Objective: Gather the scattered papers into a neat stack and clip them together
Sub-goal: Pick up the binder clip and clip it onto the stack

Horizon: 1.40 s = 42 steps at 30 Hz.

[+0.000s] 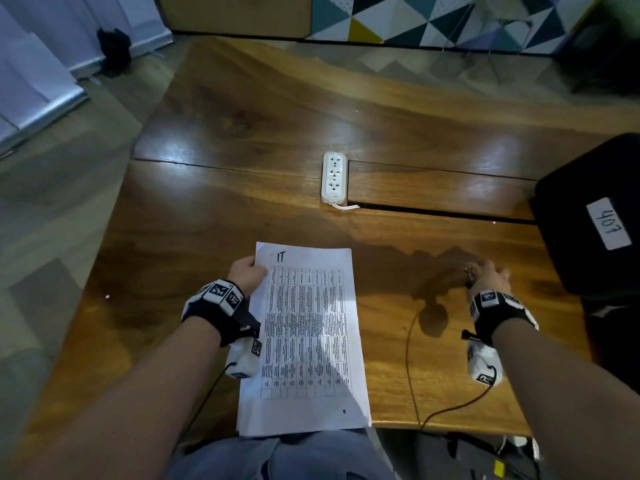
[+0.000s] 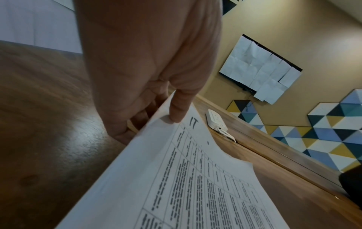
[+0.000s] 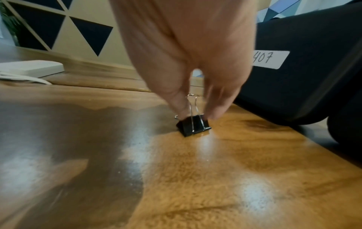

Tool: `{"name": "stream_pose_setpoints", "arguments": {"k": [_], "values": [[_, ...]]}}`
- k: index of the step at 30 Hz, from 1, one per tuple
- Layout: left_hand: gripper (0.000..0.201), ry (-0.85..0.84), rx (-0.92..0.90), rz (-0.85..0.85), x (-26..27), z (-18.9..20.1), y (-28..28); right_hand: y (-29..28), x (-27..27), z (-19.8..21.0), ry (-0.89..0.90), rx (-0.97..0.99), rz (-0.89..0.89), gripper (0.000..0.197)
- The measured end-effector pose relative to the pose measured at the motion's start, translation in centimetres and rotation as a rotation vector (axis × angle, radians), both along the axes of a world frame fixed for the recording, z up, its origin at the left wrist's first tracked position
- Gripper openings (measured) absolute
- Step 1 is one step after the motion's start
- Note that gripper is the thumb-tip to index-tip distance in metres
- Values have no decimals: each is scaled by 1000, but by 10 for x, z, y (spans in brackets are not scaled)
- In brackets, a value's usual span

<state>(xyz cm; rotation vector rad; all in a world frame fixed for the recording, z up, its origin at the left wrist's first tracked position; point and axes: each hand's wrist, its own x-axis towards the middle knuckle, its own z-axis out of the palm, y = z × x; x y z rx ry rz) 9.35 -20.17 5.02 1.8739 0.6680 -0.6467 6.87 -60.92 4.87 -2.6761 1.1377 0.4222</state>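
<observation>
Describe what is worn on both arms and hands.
Bare forearms, no sleeves or gloves. Each wrist has a black strap carrying white blocks printed with black-and-white square markers, plus a white camera unit under the wrist. A thin dark cable trails from the right one.

Both forearms are showing bare, with no sleeves. Each wrist is wearing a black strap (image 1: 221, 318) carrying white blocks (image 1: 221, 293) printed with black-and-white square markers, and a white camera pod (image 1: 244, 360) is hanging beneath it. A thin dark cable (image 1: 414, 368) is trailing from the right pod (image 1: 483, 363); grey-blue trousers (image 1: 277, 457) are covering the lap.
</observation>
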Motion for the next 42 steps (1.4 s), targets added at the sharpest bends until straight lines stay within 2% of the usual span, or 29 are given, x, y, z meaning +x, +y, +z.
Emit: {"name": "stream_pose_setpoints", "arguments": {"k": [2, 6, 9, 11, 14, 19, 22, 24, 26, 28, 32, 35, 39, 42], "values": [[28, -36, 5, 1, -3, -3, -1, 4, 2, 3, 13, 78, 31, 39], [27, -67, 6, 7, -1, -5, -6, 42, 3, 8, -104, 236, -1, 5], [20, -71, -7, 18, 2, -3, -11, 76, 8, 6, -144, 424, -108, 17], [21, -62, -43, 51, 2, -3, -13, 98, 11, 5, -169, 527, -120, 16], [31, -78, -48, 80, 0, -2, -11, 131, 17, 11, -204, 571, -30, 16], [12, -118, -43, 34, -3, 1, -11, 176, 33, 22, -247, 492, 193, 18], [27, -132, -58, 54, -2, 5, -13, 194, 34, 22, -225, 517, 256, 9], [38, -136, -74, 45, -2, 7, -13, 202, 33, 16, -184, 590, 339, 15], [33, -156, -75, 14, -2, 9, -13, 209, 29, 14, -156, 626, 407, 10], [19, -197, -91, -10, -4, 11, -12, 212, 28, 16, -158, 644, 448, 13], [16, -263, -101, -55, -3, 17, -12, 217, 25, 29, -142, 810, 594, 14], [19, -316, -84, -152, -1, 21, -10, 219, 29, 37, -156, 785, 683, 14], [18, -317, -57, -210, -3, 25, -13, 223, 38, 50, -173, 756, 635, 51], [21, -337, -19, -208, -7, 25, -19, 228, 47, 54, -119, 594, 674, 51]]}}
